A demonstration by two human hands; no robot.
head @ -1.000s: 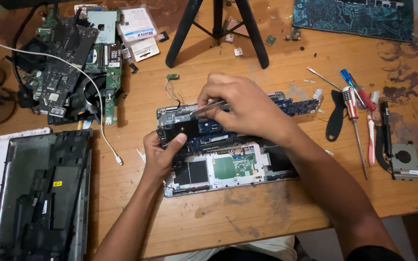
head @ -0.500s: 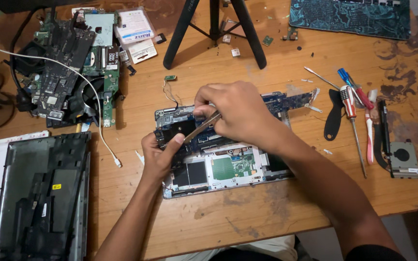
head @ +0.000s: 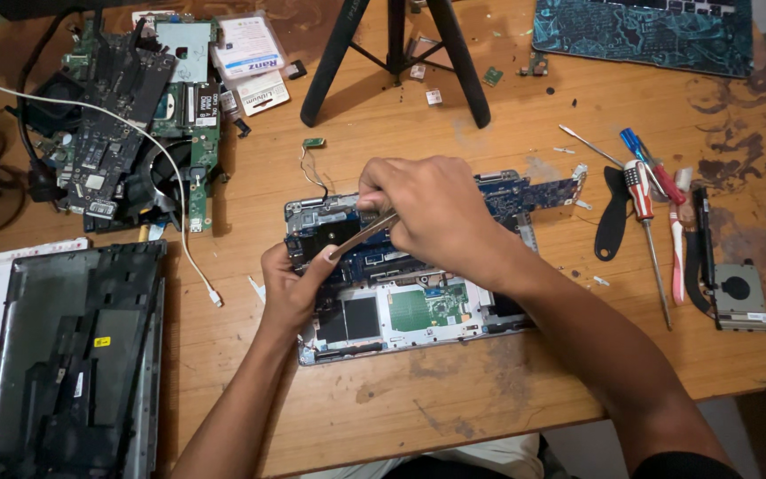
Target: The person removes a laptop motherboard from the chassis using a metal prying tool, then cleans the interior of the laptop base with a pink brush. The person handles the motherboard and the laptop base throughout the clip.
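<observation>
Bracing the flat blue circuit board [head: 418, 266] on the scuffed wooden table [head: 454, 399], our left hand [head: 290, 288] pinches its edge; our right hand [head: 432, 213] grasps thin metal tweezers [head: 361, 238].

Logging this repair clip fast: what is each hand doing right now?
Left hand: gripping the left edge of the opened laptop board.
Right hand: closed around a thin metal tool, its tip on the board.

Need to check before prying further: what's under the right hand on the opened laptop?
The right hand holds tweezers angled onto the laptop's blue circuit board. The board part beneath the palm is hidden.
</observation>
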